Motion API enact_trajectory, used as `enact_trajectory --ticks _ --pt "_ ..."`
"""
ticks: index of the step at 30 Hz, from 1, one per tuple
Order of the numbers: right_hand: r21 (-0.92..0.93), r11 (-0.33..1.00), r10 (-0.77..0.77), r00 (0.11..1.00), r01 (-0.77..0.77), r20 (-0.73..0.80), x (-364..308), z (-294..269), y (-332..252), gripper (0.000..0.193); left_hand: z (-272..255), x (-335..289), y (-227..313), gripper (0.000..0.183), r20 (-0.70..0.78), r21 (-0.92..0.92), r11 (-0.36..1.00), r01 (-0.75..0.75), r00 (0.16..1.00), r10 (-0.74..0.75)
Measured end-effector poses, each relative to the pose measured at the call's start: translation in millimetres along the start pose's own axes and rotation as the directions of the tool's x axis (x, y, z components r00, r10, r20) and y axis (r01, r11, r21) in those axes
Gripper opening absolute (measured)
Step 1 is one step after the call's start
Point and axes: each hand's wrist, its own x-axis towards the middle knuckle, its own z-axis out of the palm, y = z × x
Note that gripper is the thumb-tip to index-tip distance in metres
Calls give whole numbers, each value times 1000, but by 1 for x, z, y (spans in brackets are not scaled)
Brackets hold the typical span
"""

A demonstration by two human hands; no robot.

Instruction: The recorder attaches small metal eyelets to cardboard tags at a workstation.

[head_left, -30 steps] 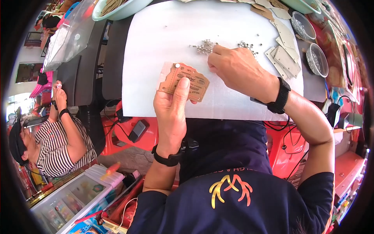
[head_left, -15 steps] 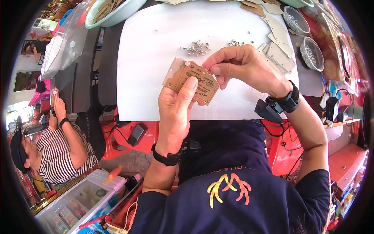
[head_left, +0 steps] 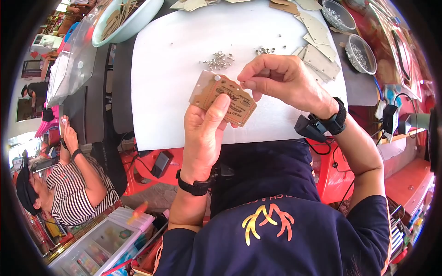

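Holding a brown cardboard tag (head_left: 223, 97) up over the near edge of the white tabletop (head_left: 165, 92), the left hand (head_left: 202, 133) clamps it with the thumb pressed flat on its printed face. A small silver rivet sits in the tag's upper left corner. Right hand (head_left: 278, 80) is just beside the tag's right end, fingertips pinched together on something too small to make out. Loose pile of silver rivets (head_left: 218, 60) lies on the tabletop behind the tag, toward the far edge. Stack of grey card pieces (head_left: 322, 55) near the far right corner, two clear bowls (head_left: 360, 54) beside them. Another person in a striped shirt (head_left: 69, 198) sits off the left side.
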Motion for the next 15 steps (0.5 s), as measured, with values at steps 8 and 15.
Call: enact_trajectory --ticks 8,15 --pt "95 995 -25 999 29 -43 -7 -1 6 15 2 7 -5 32 -2 -9 1000 -6 1000 6" --pt "61 994 -94 990 89 101 -6 -9 -3 32 4 7 -4 33 66 39 995 94 993 -97"
